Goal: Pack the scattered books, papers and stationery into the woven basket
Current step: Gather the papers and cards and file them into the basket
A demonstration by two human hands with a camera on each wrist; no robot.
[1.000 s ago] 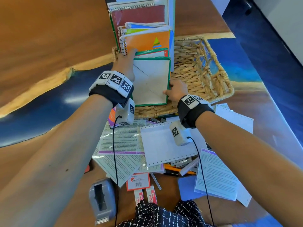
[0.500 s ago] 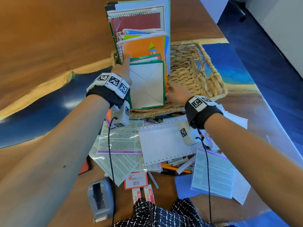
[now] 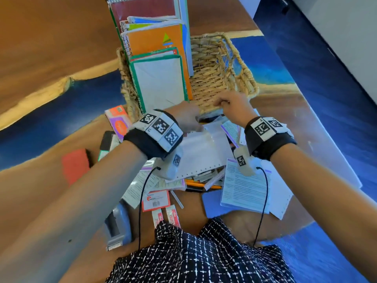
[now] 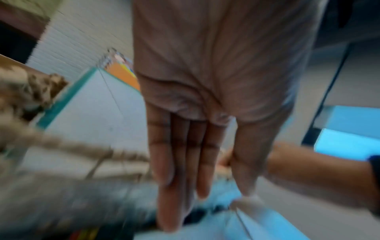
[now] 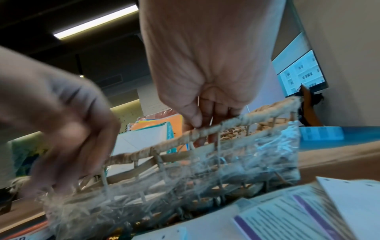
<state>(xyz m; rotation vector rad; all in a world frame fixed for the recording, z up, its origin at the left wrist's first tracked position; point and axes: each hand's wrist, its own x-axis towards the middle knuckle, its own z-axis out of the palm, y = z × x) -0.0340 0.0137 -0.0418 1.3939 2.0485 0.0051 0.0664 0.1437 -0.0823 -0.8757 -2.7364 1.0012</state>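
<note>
Papers lie scattered on the table nearest the person, beneath both wrists. Beyond them, the left hand, fingers straight and empty, hovers over the papers just short of the basket, while the right hand curls its fingers over the basket's near rim. Farthest, books stand upright in the basket's left end.

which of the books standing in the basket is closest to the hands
The white green-edged book at the front of the upright row in the woven basket; the orange notebook and maroon spiral notebook stand behind it.
</note>
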